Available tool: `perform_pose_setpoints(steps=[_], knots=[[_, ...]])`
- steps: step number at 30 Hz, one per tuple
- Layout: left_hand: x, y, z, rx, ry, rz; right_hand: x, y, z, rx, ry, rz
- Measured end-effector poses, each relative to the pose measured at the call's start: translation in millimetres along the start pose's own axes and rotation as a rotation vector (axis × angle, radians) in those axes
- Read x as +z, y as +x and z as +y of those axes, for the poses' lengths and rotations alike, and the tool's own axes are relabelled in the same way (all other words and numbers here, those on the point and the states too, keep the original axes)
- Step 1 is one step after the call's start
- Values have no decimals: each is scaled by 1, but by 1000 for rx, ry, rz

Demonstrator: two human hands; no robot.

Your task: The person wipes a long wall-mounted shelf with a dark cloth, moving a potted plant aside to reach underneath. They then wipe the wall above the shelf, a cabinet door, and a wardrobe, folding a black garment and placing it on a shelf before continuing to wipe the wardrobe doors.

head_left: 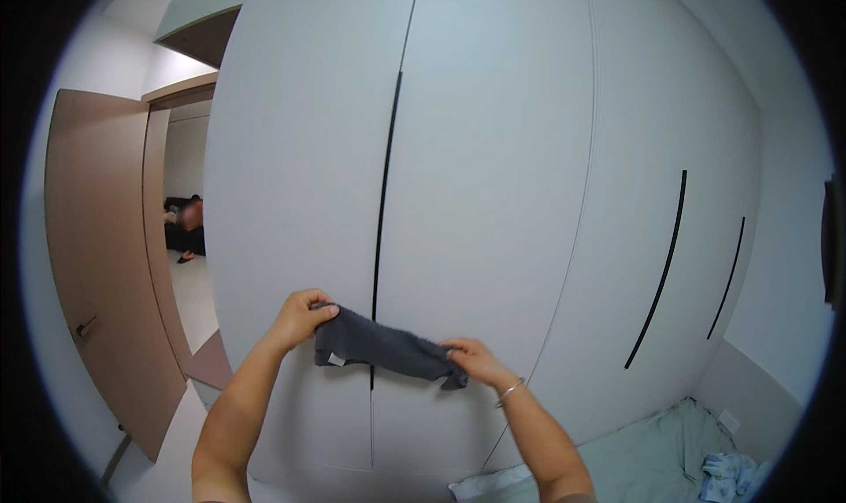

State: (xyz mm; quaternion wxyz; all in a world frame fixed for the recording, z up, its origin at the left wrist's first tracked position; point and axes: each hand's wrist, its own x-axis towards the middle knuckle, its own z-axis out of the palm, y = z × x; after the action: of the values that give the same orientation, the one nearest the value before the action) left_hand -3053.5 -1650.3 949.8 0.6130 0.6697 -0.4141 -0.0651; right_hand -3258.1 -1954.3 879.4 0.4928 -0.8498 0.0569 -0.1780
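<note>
Head view shows 2 bare hands holding a dark grey cloth [383, 349] stretched between them in front of a white wardrobe [493, 194]. Left hand [300, 318] has its fingers curled tight on the cloth's upper left end; right hand [474, 360] pinches the lower right end. A pale green bed [652, 450] lies at lower right, an open brown door [97, 265] at left.

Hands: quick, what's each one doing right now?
Left hand: closed, fingers gripping one end of the grey cloth.
Right hand: closed, fingers pinching the other end.
</note>
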Motion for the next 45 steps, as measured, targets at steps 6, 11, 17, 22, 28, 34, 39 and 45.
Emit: perform_pose_setpoints(steps=[6,11,17,22,28,34,39,45], knots=[[35,84,161,470,-129,73,-136,-1,-161,-819,-420,869],[82,111,198,1080,313,439,-168,14,-230,-1045,-1298,1210],[78,93,96,1299,1065,538,-173,21,-114,-1033,-1330,727],[121,80,106,1183,1284,568,-160,11,-99,-792,-1364,699],[121,152,190,1094,1210,769,-204,61,-179,-874,-1384,847],[84,236,305,1055,1461,1151,-241,115,-327,-890,-1227,1035],[77,212,279,952,1468,874,-216,136,-301,-1066,-1346,977],[104,142,164,1101,1506,828,-162,99,-231,-1097,-1402,765]])
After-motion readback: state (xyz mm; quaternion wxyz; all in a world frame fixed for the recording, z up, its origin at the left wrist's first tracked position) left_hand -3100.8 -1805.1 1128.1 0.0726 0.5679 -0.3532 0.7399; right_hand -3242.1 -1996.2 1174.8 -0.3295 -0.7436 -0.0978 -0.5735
